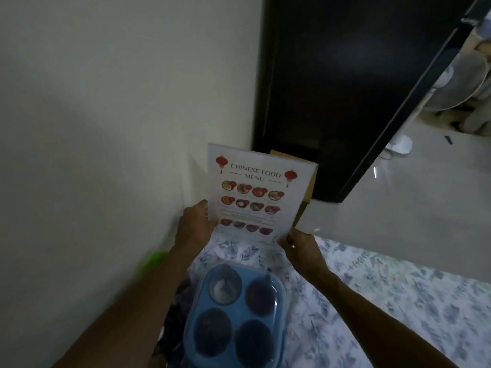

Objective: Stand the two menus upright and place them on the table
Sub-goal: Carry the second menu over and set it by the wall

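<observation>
A white menu [259,192] headed "Chinese Food Menu", with red lanterns and rows of dish pictures, is held nearly upright above the far corner of the table [398,301]. My left hand [195,224] grips its lower left edge. My right hand [299,247] pinches its lower right corner. The menu's bottom edge hovers near the floral tablecloth; I cannot tell whether it touches. A second menu is not visible.
A blue container [236,312] with four round compartments sits on the table right before me. A white wall [106,128] runs along the left. A brown box [305,187] stands behind the menu by a dark doorway [345,88]. A fan [462,81] is at far right.
</observation>
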The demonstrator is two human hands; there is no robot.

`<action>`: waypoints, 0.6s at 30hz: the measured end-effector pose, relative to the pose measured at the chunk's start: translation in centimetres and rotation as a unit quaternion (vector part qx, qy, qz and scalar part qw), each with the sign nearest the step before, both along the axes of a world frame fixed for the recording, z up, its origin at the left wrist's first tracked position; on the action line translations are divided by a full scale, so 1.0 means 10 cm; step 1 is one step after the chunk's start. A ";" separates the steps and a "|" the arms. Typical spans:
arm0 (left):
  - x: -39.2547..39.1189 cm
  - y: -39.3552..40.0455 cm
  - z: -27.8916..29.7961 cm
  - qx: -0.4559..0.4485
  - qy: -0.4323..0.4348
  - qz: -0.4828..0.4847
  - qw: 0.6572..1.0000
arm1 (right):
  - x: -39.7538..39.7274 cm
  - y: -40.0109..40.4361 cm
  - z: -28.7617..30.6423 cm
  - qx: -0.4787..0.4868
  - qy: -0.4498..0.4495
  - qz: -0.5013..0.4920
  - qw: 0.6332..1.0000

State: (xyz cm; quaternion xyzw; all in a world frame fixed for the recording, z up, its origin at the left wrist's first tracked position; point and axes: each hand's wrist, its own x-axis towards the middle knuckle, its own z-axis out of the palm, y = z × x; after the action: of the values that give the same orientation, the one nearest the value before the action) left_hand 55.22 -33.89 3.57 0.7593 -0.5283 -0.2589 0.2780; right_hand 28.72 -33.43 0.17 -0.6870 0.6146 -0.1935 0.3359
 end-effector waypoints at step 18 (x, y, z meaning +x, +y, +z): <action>0.07 -0.08 0.00 0.037 -0.162 0.084 0.983 | 0.45 -0.33 -0.12 0.007 -0.009 0.006 1.000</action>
State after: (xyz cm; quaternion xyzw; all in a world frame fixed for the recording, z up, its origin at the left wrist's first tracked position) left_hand 55.88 -34.66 3.59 0.8428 -0.4905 -0.1278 0.1810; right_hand 33.18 -36.77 -0.99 -0.6865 0.6086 -0.1938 0.3475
